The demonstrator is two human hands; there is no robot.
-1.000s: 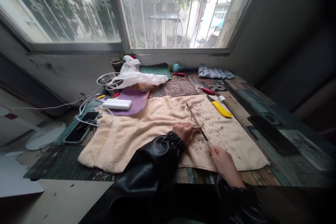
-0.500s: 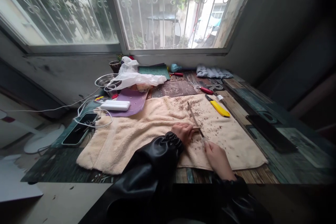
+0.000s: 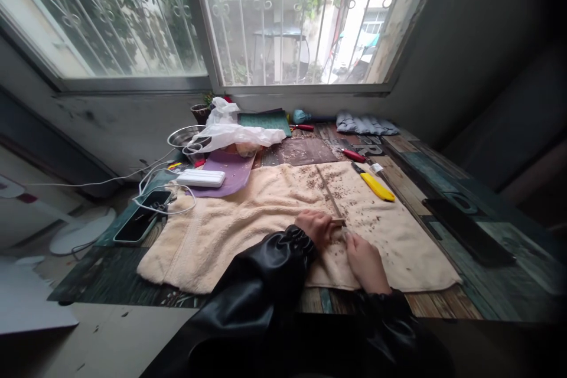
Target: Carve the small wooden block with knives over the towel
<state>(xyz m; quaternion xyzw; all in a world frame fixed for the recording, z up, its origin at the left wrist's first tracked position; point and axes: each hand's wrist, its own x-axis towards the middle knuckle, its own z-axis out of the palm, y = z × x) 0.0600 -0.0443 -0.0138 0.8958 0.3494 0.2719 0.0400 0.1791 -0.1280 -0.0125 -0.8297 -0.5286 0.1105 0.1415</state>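
My left hand (image 3: 315,227), in a black sleeve, is closed on a small wooden piece (image 3: 338,222) pressed onto the cream towel (image 3: 248,212). My right hand (image 3: 365,261) is closed round the near end of a long thin file-like tool (image 3: 328,192), which runs away from me across the wooden piece. Brown shavings lie scattered on the towel around both hands.
A yellow utility knife (image 3: 376,185) and a red-handled tool (image 3: 353,155) lie right of the towel. A phone with cable (image 3: 142,220), a white power bank (image 3: 201,178), a purple mat (image 3: 230,168), a metal bowl (image 3: 182,136) and a plastic bag (image 3: 234,133) sit at left. A dark flat object (image 3: 465,230) lies at right.
My right hand has moved forward and left along the tool toward my left hand, so the tool reaches further away across the towel. The left hand stays put.
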